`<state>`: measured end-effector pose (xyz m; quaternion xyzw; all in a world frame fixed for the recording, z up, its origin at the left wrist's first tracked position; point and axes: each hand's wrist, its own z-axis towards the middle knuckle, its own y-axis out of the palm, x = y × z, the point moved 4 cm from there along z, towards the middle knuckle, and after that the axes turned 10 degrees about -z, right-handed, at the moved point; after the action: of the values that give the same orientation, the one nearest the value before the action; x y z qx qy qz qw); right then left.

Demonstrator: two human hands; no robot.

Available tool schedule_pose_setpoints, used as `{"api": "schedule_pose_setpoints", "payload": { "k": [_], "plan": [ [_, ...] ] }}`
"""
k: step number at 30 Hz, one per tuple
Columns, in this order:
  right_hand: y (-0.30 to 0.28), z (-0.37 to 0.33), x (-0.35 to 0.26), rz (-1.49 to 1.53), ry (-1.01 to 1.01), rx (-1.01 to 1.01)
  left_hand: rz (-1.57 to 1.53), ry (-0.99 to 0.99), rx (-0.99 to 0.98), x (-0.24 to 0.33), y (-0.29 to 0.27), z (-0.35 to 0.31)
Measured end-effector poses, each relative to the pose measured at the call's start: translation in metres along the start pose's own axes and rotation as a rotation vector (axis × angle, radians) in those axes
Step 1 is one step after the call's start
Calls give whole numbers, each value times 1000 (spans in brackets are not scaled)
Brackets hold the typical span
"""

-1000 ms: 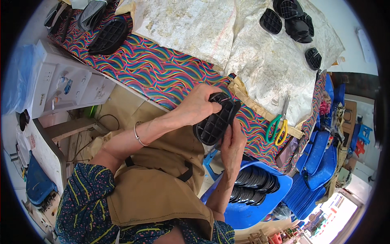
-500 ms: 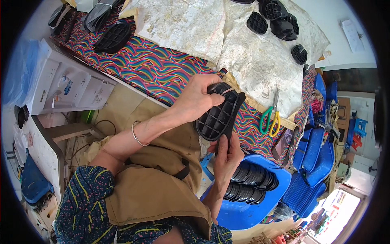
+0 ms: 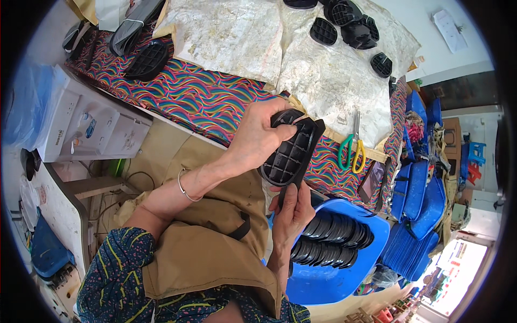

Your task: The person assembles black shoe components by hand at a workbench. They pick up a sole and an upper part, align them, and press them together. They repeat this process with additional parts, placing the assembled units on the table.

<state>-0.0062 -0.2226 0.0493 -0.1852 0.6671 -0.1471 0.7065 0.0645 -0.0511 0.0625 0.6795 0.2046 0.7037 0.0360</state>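
A black shoe heel piece (image 3: pixel 284 161) with a hollow, gridded face is held up before my lap. My left hand (image 3: pixel 257 134) grips its upper end, thumb pressed on the grid and fingers behind. Along the right edge of the piece runs a black strip (image 3: pixel 309 156), its lower end pinched between the thumb and fingers of my right hand (image 3: pixel 293 214). A thin pale band (image 3: pixel 300 119) crosses the upper end near my left thumb; I cannot tell whether it is attached.
Beyond lies a table with a wavy-patterned cloth (image 3: pixel 207 97) and stained white sheeting (image 3: pixel 231 37). Scissors (image 3: pixel 353 151) with green and yellow handles rest near the heel piece. Similar black pieces (image 3: pixel 324 31) lie farther off. A blue tub (image 3: pixel 323 288) at right holds rows of black parts (image 3: pixel 328 253).
My right hand has shifted slightly down and left, with its fingers now pinching the strip's lower end. The left hand keeps its hold. The whole view has turned a little.
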Motion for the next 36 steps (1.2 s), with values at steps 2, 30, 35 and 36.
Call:
{"api": "schedule_pose_setpoints", "payload": {
  "k": [2,30,35,36],
  "plan": [
    [5,-1,4,22,7,13,0,8,19,1,0,0],
    [32,70,33,-613,-913,186,312,-175,-336,-29,-36,27],
    [27,66,38,-607,-905,156,177,-428,-355,-29,-44,27],
    [26,68,37,-616,-911,153,184,-462,-348,-26,-46,28]
  ]
}}
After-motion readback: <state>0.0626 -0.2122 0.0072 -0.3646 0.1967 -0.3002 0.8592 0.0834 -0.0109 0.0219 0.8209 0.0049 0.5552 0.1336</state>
